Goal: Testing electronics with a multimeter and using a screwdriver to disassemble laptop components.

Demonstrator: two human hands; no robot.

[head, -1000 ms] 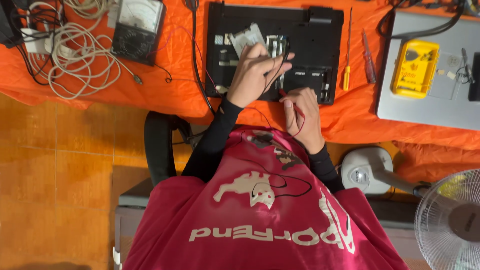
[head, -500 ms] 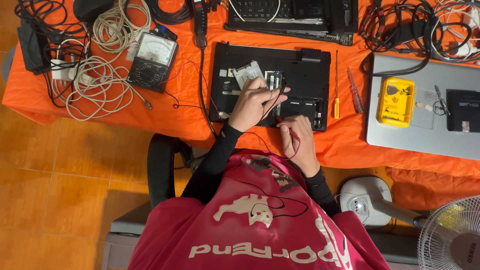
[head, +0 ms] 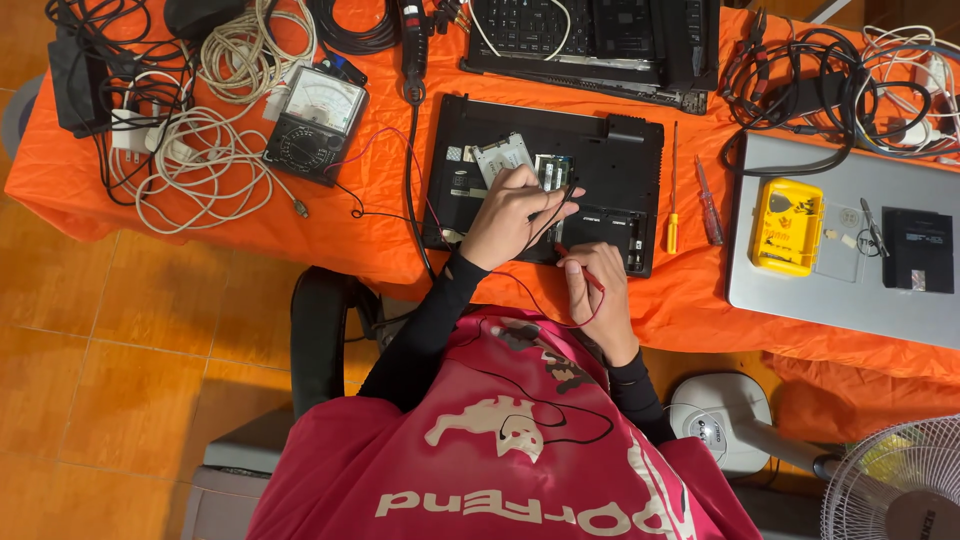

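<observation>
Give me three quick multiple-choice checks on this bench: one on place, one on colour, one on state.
1. Where does the analog multimeter lie relative to the opened black laptop base?
A. to its left in the picture
B. on top of it
C. on the floor

2. What colour is the small case on the silver laptop?
A. green
B. yellow
C. white

3. What is the right hand doing?
A. resting open, holding nothing
B. holding a red probe
C. gripping the screwdriver

Answers: 1 A, it sits among the cables at left. 2 B, the case is yellow. 3 B, its fingers pinch the red probe.
</observation>
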